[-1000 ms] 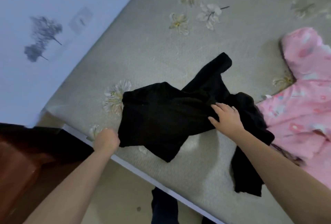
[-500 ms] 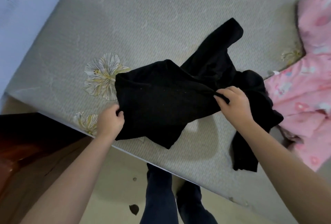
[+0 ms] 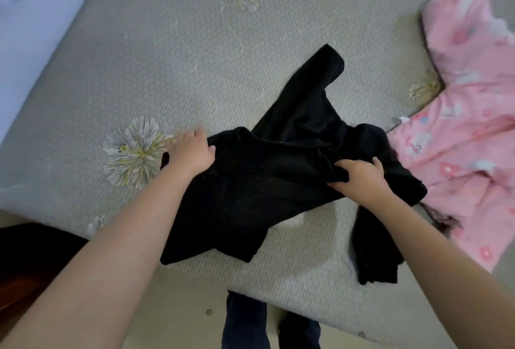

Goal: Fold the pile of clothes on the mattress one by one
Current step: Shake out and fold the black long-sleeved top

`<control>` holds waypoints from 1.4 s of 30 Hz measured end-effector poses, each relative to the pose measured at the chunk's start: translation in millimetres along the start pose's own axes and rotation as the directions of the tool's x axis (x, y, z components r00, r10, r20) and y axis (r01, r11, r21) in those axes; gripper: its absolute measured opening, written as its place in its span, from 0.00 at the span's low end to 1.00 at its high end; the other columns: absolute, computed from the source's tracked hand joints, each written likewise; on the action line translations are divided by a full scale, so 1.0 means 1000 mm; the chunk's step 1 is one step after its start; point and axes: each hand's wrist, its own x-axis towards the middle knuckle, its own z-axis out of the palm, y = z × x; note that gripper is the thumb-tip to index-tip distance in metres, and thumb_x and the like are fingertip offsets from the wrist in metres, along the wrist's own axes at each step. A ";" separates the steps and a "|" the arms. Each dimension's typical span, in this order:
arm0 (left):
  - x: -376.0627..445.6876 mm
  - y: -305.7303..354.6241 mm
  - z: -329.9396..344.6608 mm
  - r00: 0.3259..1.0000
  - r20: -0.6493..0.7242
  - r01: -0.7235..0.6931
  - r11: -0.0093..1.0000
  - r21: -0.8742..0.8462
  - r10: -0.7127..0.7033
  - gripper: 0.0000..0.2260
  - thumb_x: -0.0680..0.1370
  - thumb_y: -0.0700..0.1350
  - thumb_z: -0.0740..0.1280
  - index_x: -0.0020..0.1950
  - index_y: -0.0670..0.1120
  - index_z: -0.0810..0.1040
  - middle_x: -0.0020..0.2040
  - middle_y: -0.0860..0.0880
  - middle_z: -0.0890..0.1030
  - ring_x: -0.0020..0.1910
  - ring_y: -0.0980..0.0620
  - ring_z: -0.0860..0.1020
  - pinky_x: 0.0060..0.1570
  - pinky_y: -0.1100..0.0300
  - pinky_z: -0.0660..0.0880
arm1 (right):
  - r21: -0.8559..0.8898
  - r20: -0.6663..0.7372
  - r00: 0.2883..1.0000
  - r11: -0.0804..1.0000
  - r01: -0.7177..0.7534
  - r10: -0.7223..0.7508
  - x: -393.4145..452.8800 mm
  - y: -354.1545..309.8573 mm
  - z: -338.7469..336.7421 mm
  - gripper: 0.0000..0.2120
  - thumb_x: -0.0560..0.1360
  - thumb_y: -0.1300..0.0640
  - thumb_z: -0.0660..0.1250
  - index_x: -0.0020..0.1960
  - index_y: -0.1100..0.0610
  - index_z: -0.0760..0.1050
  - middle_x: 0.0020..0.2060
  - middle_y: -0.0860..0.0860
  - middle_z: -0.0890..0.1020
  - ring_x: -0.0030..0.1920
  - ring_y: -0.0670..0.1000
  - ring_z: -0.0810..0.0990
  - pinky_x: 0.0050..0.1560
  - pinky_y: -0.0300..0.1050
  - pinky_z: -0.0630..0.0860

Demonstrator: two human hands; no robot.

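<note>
A black garment (image 3: 267, 181) lies crumpled near the front edge of the grey flowered mattress (image 3: 195, 56), one sleeve stretching away toward the back. My left hand (image 3: 191, 152) rests at the garment's upper left corner, fingers spread over the fabric edge and the mattress. My right hand (image 3: 358, 178) grips a bunched fold of the black cloth on its right side. Another black sleeve hangs down toward the mattress edge under my right forearm.
A pink patterned garment (image 3: 468, 136) lies spread at the right, touching the black one. The mattress front edge runs diagonally below my arms, with tan floor and my dark trouser legs (image 3: 245, 320) beneath. A pale wall is at the upper left.
My left hand moved up from the garment's lower left corner to its upper left corner. My right hand kept its grip on the black fabric. The view shifted slightly.
</note>
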 end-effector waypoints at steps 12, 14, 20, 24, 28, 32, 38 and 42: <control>-0.067 0.025 -0.057 0.910 -0.360 -0.353 0.843 -0.406 0.207 0.09 0.78 0.43 0.62 0.52 0.39 0.79 0.41 0.52 0.77 0.40 0.55 0.73 0.35 0.66 0.64 | 0.582 -0.052 0.995 0.807 0.101 -0.087 -0.040 0.034 -0.065 0.06 0.71 0.64 0.70 0.47 0.64 0.81 0.40 0.52 0.80 0.42 0.48 0.78 0.38 0.22 0.67; -0.085 0.040 -0.090 0.851 -0.475 -0.435 0.811 -0.392 0.226 0.07 0.77 0.40 0.64 0.50 0.38 0.78 0.39 0.52 0.76 0.39 0.54 0.73 0.34 0.70 0.64 | 0.655 -0.182 0.982 0.737 0.165 -0.057 -0.048 0.036 -0.084 0.02 0.71 0.66 0.69 0.43 0.62 0.80 0.34 0.50 0.78 0.33 0.40 0.74 0.34 0.22 0.67; -0.157 0.112 -0.205 0.612 -0.791 -0.576 0.687 -0.442 0.005 0.04 0.77 0.38 0.63 0.46 0.40 0.77 0.38 0.50 0.75 0.38 0.54 0.72 0.38 0.68 0.64 | 0.592 -0.666 0.737 0.683 0.428 0.116 -0.095 0.059 -0.189 0.03 0.73 0.67 0.65 0.44 0.63 0.77 0.36 0.52 0.76 0.33 0.37 0.74 0.36 0.20 0.65; -0.227 0.163 -0.292 0.352 -0.912 -0.711 0.572 -0.408 -0.213 0.07 0.79 0.39 0.59 0.52 0.39 0.75 0.47 0.49 0.74 0.47 0.53 0.71 0.44 0.70 0.62 | 0.446 -0.884 0.417 0.648 0.617 0.211 -0.159 0.093 -0.294 0.04 0.75 0.67 0.63 0.44 0.59 0.73 0.38 0.55 0.76 0.35 0.41 0.73 0.36 0.26 0.66; -0.296 0.223 -0.350 0.242 -0.952 -0.799 0.519 -0.305 -0.187 0.08 0.79 0.39 0.58 0.53 0.38 0.74 0.48 0.47 0.72 0.48 0.53 0.69 0.44 0.71 0.61 | 0.330 -0.942 0.291 0.637 0.697 0.169 -0.229 0.117 -0.379 0.08 0.76 0.64 0.61 0.52 0.66 0.74 0.44 0.54 0.75 0.47 0.50 0.71 0.42 0.37 0.62; -0.354 0.263 -0.401 0.197 -0.961 -0.815 0.513 -0.271 -0.195 0.09 0.79 0.37 0.57 0.53 0.35 0.73 0.54 0.39 0.74 0.53 0.45 0.71 0.49 0.64 0.63 | 0.333 -0.940 0.319 0.554 0.763 0.125 -0.298 0.139 -0.433 0.06 0.76 0.67 0.59 0.45 0.59 0.72 0.43 0.52 0.74 0.47 0.49 0.70 0.39 0.43 0.60; -0.417 0.295 -0.438 0.087 -0.984 -0.838 0.522 -0.156 -0.155 0.08 0.78 0.37 0.57 0.52 0.35 0.73 0.53 0.37 0.75 0.53 0.41 0.73 0.48 0.58 0.65 | 0.557 -0.676 0.635 0.307 0.772 -0.372 -0.367 0.182 -0.433 0.08 0.59 0.66 0.61 0.25 0.57 0.64 0.25 0.47 0.67 0.25 0.42 0.67 0.31 0.35 0.63; -0.440 0.311 -0.442 0.187 -0.977 -0.843 0.496 -0.211 -0.097 0.09 0.78 0.38 0.59 0.54 0.34 0.74 0.53 0.37 0.77 0.52 0.42 0.74 0.45 0.60 0.65 | 0.550 -0.691 0.664 0.388 0.740 -0.287 -0.356 0.200 -0.415 0.24 0.72 0.73 0.62 0.23 0.55 0.59 0.20 0.43 0.61 0.22 0.41 0.61 0.32 0.39 0.56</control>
